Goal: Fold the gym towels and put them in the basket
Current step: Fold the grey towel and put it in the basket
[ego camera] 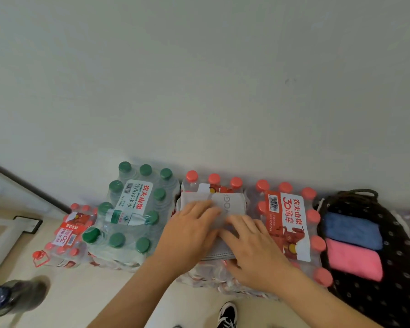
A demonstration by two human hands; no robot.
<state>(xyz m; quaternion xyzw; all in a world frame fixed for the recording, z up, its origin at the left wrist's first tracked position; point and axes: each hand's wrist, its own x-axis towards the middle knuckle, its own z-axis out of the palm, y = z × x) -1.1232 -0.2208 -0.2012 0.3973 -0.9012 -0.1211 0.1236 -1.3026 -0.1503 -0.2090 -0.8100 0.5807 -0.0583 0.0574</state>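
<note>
A grey gym towel (232,203) lies folded on top of a shrink-wrapped pack of red-capped water bottles (213,179). My left hand (189,229) lies flat on the towel's left half with fingers straight. My right hand (252,245) presses flat on its right and near part. To the right stands a black dotted basket (388,301) with a rope handle. Inside it lie a folded blue towel (352,229) and a folded pink towel (354,259), side by side.
Packs of water line the wall: a green-capped pack (130,214), a red-capped pack (291,223) with a red label, a small red-capped pack (69,235) at the left. A dark bottle (14,297) stands on the floor. My shoe (227,314) shows below.
</note>
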